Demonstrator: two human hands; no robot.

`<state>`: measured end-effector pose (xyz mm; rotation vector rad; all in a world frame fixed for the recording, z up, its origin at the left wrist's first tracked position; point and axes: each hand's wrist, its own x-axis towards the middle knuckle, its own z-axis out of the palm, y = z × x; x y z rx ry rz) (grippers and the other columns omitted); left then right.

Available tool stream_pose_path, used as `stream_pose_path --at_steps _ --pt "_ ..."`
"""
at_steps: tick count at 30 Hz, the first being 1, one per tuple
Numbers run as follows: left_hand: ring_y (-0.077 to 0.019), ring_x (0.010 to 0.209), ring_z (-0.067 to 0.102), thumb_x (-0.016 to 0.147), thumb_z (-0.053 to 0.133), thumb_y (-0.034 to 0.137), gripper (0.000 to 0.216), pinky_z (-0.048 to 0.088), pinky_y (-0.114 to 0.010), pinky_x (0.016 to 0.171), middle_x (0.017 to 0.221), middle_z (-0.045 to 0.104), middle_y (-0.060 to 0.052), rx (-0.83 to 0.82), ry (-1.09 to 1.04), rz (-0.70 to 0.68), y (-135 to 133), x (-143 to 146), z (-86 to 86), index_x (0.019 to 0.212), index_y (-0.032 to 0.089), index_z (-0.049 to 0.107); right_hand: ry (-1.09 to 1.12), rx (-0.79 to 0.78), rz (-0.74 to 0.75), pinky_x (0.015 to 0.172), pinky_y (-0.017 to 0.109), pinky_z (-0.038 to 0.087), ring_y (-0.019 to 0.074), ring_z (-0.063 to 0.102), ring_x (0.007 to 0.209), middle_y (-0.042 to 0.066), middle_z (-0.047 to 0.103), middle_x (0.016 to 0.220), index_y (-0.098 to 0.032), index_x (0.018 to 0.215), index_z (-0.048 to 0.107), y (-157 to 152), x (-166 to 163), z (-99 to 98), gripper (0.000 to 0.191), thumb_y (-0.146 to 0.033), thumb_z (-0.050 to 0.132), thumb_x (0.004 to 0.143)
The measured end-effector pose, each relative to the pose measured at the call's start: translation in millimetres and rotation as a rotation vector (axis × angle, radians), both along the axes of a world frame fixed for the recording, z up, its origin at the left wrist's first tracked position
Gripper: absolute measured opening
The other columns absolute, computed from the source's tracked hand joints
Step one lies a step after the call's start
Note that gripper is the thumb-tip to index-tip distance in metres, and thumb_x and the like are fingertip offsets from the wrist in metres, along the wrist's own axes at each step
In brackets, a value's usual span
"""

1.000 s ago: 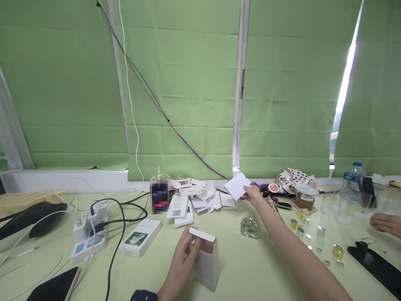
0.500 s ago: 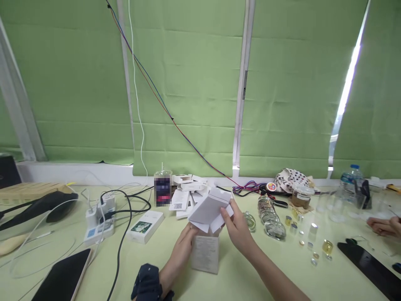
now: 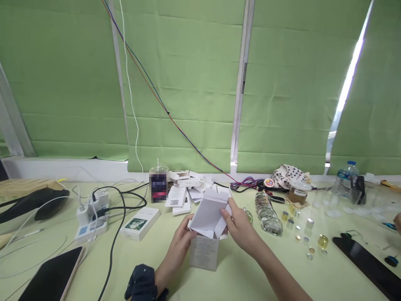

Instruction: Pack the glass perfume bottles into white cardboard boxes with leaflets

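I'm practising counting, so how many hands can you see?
3: the left hand at the box, the right hand holding the white card above it, and part of another person's hand at the right edge. More may be out of view.

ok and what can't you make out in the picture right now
All in the head view:
Print on the white rectangular cardboard box: too small and blurred.
Inside of that box: hidden by the folded white card sheet.
Rounded clear glass bottle: mostly hidden by the right hand.
Flat black-screened device: cut off by the bottom edge.
Another person's hand: cut off by the right edge.
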<state>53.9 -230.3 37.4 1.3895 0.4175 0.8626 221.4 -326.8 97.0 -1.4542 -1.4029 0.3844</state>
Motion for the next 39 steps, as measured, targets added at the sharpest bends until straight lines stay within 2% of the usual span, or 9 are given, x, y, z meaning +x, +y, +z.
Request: stream_pose_path --at_steps 4,7,9,13,17,21,25,32,39 --pt "-0.0270 0.126 0.047 0.086 0.053 0.037 0.047 0.044 -0.033 0.097 0.138 0.053 -0.006 0.233 0.049 0.104 4.3 -3.7 -5.5 0.132 0.024 0.049 0.017 0.009 0.034 0.047 0.026 0.052 0.0156 0.061 0.049 -0.001 0.058 0.068 -0.021 0.111 0.043 -0.3 1.4 -0.5 0.023 -0.032 0.042 0.092" --pt "-0.0286 0.134 0.039 0.088 0.051 0.042 0.051 0.037 -0.036 0.107 0.142 0.049 -0.007 0.397 0.090 0.106 5.0 -6.1 -7.5 0.135 0.022 0.048 0.111 0.124 0.043 0.046 0.027 0.053 0.0142 0.061 0.048 0.002 0.063 0.083 -0.025 0.137 0.020 2.2 0.8 -8.3 0.055 -0.035 0.047 0.090" --pt "-0.0285 0.133 0.039 0.090 0.048 0.041 0.052 0.035 -0.038 0.109 0.143 0.048 -0.007 0.473 0.119 0.098 5.0 -7.7 -7.9 0.138 0.022 0.044 0.126 0.207 0.038 0.044 0.026 0.053 0.0128 0.061 0.050 0.005 0.063 0.098 -0.029 0.140 0.013 4.2 0.4 -14.5 0.064 -0.035 0.050 0.089" --pt "-0.0271 0.132 0.041 0.093 0.043 0.038 0.047 0.030 -0.039 0.113 0.144 0.046 -0.005 0.558 0.162 0.116 5.9 -12.1 -7.6 0.138 0.024 0.046 0.012 0.223 -0.001 0.046 0.026 0.051 0.0118 0.058 0.054 0.007 0.061 0.106 -0.028 0.135 0.030 5.5 1.5 -21.3 0.052 -0.033 0.053 0.088" --pt "-0.0251 0.134 0.040 0.094 0.040 0.039 0.045 0.027 -0.037 0.115 0.144 0.047 -0.004 0.594 0.192 0.119 4.9 -16.5 -5.7 0.136 0.023 0.049 0.022 0.214 -0.039 0.048 0.026 0.052 0.0121 0.058 0.058 0.009 0.058 0.112 -0.028 0.141 0.023 4.9 3.6 -22.3 0.061 -0.032 0.053 0.088" --pt "-0.0232 0.132 0.043 0.094 0.041 0.040 0.045 0.032 -0.033 0.113 0.142 0.049 -0.003 0.634 0.192 0.161 0.1 -17.6 -1.7 0.135 0.024 0.049 0.041 0.206 -0.013 0.045 0.025 0.051 0.0110 0.055 0.055 0.008 0.059 0.107 -0.026 0.134 0.035 4.4 4.5 -23.1 0.051 -0.036 0.054 0.088" --pt "-0.0234 0.126 0.049 0.094 0.044 0.038 0.043 0.039 -0.031 0.107 0.138 0.053 -0.004 0.695 0.175 0.173 0.7 -15.1 1.8 0.134 0.025 0.051 0.233 0.189 0.097 0.045 0.025 0.053 0.0103 0.058 0.056 0.008 0.057 0.112 -0.029 0.140 0.020 1.8 4.3 -18.2 0.062 -0.041 0.052 0.088" --pt "-0.0261 0.121 0.052 0.094 0.045 0.031 0.040 0.044 -0.036 0.101 0.135 0.055 -0.007 0.754 0.188 0.172 7.8 -13.4 3.8 0.132 0.027 0.053 0.287 0.159 0.179 0.049 0.027 0.056 0.0078 0.056 0.052 0.003 0.060 0.105 -0.029 0.126 0.025 -4.6 3.2 -10.6 0.049 -0.044 0.052 0.088" --pt "-0.0248 0.124 0.048 0.095 0.041 0.030 0.037 0.040 -0.038 0.105 0.135 0.053 -0.008 0.788 0.182 0.224 8.9 -12.8 -1.9 0.130 0.026 0.055 0.046 0.144 0.097 0.056 0.027 0.053 0.0141 0.060 0.062 -0.001 0.066 0.080 -0.024 0.116 0.030 -6.7 5.5 -10.1 0.037 -0.038 0.052 0.089"
